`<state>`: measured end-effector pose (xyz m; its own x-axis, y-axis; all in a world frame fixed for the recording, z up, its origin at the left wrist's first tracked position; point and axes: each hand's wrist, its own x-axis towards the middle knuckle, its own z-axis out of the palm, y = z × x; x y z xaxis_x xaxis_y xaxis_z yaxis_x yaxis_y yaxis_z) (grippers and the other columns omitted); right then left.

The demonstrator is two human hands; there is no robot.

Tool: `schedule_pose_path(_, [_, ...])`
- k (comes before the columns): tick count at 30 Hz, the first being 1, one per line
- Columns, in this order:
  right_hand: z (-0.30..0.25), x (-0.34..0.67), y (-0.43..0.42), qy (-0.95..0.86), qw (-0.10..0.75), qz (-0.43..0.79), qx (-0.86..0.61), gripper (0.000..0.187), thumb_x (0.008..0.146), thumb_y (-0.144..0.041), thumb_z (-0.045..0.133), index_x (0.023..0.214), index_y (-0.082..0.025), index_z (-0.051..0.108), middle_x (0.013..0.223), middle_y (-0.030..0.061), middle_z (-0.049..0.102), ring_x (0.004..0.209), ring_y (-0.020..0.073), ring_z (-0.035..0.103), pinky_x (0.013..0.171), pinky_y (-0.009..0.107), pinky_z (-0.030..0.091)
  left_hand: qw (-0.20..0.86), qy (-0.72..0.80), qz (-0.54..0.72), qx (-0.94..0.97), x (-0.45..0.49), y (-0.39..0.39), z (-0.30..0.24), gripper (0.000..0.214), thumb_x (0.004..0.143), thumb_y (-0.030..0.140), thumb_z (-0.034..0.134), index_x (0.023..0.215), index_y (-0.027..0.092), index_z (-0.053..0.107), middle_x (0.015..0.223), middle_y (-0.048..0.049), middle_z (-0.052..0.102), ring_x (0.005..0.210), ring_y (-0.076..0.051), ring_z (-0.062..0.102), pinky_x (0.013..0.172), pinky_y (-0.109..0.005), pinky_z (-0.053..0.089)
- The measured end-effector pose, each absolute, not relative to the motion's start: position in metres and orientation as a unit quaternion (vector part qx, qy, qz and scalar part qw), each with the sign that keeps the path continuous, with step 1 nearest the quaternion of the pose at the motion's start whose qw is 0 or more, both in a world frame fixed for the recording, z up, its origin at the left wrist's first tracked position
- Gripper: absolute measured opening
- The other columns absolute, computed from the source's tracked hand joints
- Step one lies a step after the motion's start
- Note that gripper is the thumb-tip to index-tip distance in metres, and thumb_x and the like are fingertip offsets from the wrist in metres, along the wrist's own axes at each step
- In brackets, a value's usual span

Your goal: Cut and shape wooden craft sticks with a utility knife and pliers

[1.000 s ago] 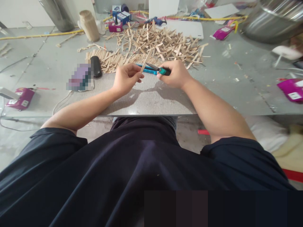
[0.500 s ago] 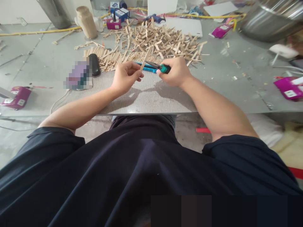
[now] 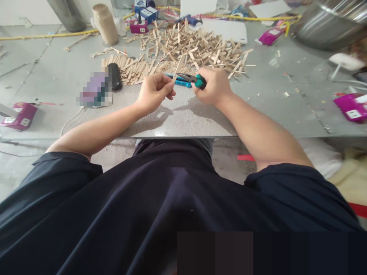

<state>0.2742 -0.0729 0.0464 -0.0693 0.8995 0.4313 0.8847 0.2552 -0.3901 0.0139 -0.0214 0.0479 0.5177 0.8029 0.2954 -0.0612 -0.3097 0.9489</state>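
Note:
Between the thumb and fingers of my left hand (image 3: 157, 91) a flat wooden craft stick (image 3: 179, 68) is pinched, tilted up and to the right. My right hand (image 3: 215, 86) is closed round the green and black handles of needle-nose pliers (image 3: 198, 81). Their jaws point left and meet or nearly meet the stick; whether they grip it I cannot tell. Behind the jaws lies a bright blue object (image 3: 182, 81), partly hidden. Beyond my hands is a large loose heap of craft sticks (image 3: 197, 46). Small wood chips (image 3: 168, 67) lie just in front of it.
A flatter spread of sticks (image 3: 133, 67) lies left, beside a black oblong case (image 3: 115, 76) and a blurred-out item (image 3: 94, 89). A tan jar (image 3: 105, 25) stands behind. Purple power sockets (image 3: 20, 115) sit about the table, and a large metal pot (image 3: 329, 25) stands back right.
The view has shifted slightly. The pliers' jaws and the stick stay close together, with my hands almost unmoved.

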Motion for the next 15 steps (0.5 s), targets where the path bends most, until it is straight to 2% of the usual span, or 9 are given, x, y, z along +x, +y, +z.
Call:
schedule_pose_path(5, [0.039,0.279,-0.069,-0.732,0.298,-0.025,-0.612,0.018,0.085,-0.035,0.073,0.095,-0.031,0.059,0.106,0.0152,0.077,0.101,0.044,0.073,0.084,0.058,0.051,0.55,0.268,0.399,0.683,0.013,-0.024,0.048,0.02,0.109,0.011,0.071,0.092,0.018,0.064,0.076,0.0022,0.08,0.062,-0.006,0.076,0.057,-0.017,0.05])
schedule_pose_path(9, [0.035,0.279,-0.068,-0.732,0.294,-0.053,-0.612,0.017,0.09,-0.04,0.072,0.098,-0.031,0.06,0.108,0.0153,0.077,0.104,0.0444,0.071,0.086,0.059,0.05,0.588,0.277,0.381,0.657,0.015,-0.031,0.052,0.02,0.111,0.012,0.068,0.093,0.019,0.061,0.078,0.0023,0.081,0.064,-0.007,0.079,0.059,-0.018,0.051])
schedule_pose_path(15, [0.031,0.274,-0.07,-0.717,0.326,-0.058,-0.613,0.025,0.102,-0.06,0.066,0.097,-0.036,0.059,0.084,0.0123,0.07,0.111,0.0423,0.063,0.092,0.061,0.045,0.647,0.272,0.349,0.62,0.017,-0.039,0.059,0.022,0.115,0.012,0.06,0.095,0.019,0.059,0.082,0.0015,0.082,0.069,-0.007,0.083,0.061,-0.017,0.052])
